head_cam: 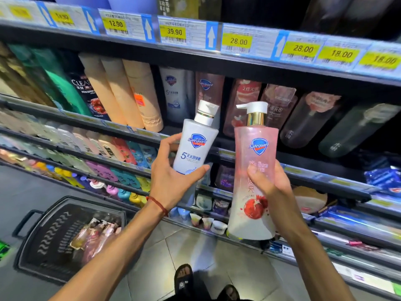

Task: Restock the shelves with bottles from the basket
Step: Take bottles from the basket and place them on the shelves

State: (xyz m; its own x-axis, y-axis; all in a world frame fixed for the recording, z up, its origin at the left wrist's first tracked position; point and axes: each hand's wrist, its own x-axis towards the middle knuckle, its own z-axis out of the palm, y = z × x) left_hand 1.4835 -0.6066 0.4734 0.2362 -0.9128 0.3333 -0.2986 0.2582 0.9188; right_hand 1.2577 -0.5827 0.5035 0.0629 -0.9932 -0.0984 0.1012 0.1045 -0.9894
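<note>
My left hand point(173, 181) grips a white Safeguard bottle point(196, 144) around its lower part, tilted a little to the right. A taller pink Safeguard pump bottle point(255, 166) with a gold collar stands upright in my right hand point(273, 183), which holds it at mid-height. Both bottles hang in the air in front of the shelves point(217, 61), level with the row of matching Safeguard bottles point(176, 94). On the floor at lower left sits the dark basket point(43, 235), with several more bottles point(95, 237) lying in it.
Shampoo and body-wash bottles point(121, 94) fill the shelf row behind my hands. Yellow price tags point(238, 41) line the shelf edge above. Lower shelves hold small packs and blue packets point(384, 177). My sandalled feet point(184, 279) stand on the tiled floor.
</note>
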